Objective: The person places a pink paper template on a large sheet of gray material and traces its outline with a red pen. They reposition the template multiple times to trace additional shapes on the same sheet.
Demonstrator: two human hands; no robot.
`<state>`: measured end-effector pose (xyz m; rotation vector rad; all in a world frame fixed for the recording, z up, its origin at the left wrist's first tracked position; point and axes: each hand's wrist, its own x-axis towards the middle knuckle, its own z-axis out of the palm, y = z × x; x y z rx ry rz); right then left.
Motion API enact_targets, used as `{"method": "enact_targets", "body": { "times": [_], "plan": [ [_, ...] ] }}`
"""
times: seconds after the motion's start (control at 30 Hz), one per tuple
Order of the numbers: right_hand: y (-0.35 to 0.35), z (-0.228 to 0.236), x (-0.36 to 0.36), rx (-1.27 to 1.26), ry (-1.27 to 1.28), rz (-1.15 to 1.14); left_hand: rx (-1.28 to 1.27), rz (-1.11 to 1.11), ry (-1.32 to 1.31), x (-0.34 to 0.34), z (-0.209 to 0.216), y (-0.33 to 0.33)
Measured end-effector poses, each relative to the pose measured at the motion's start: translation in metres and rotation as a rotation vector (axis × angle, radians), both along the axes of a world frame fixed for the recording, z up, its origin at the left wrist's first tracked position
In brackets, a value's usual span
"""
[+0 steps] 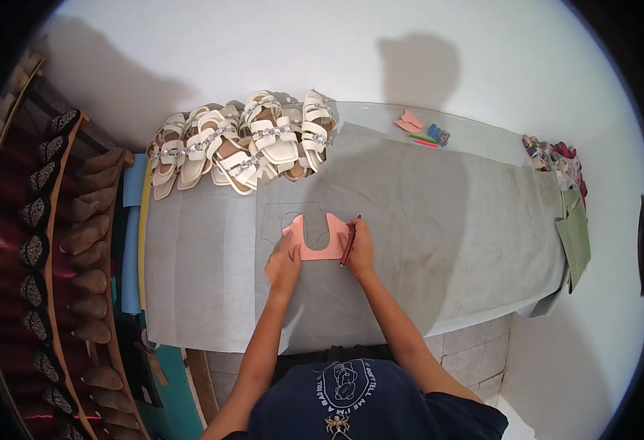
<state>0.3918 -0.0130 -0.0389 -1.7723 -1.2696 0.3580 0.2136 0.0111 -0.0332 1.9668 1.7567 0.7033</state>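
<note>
A pink U-shaped pattern piece (pixel 314 254) lies on, or just above, the grey sheet material (pixel 402 235), its notch facing away from me. My left hand (pixel 284 264) grips the left side of the piece, with its fingers closed at the edge. At the right side, my right hand (pixel 360 248) holds a dark red pencil (pixel 347 249) and touches the piece's edge. The pencil slants across the fingers, one end toward me. Thin dark outlines (pixel 269 207) of a similar curved shape are drawn on the grey sheet, partly beside and under the pattern piece.
Several cream strappy sandals (pixel 274 139) are piled at the back left. Pink pieces (pixel 408 121), coloured pens (pixel 423 141) and a small blue item (pixel 438 134) lie at the back. Green material (pixel 575 238) hangs at the right end. Shoe lasts (pixel 91 282) fill a left rack.
</note>
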Motion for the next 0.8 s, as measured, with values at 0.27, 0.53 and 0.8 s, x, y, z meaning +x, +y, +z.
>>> {"method": "enact_targets", "body": {
  "times": [0.27,0.53,0.8],
  "plan": [
    [0.002,-0.006,-0.002,0.012,-0.079,-0.062,0.083,0.005,0.045,0.007,-0.008,-0.007],
    [0.002,-0.004,-0.001,-0.001,-0.064,-0.066,0.095,0.025,0.123,0.01,-0.011,-0.007],
    [0.0,-0.005,-0.001,0.016,-0.024,-0.042,0.105,0.003,0.127,0.011,-0.008,-0.008]
  ]
}}
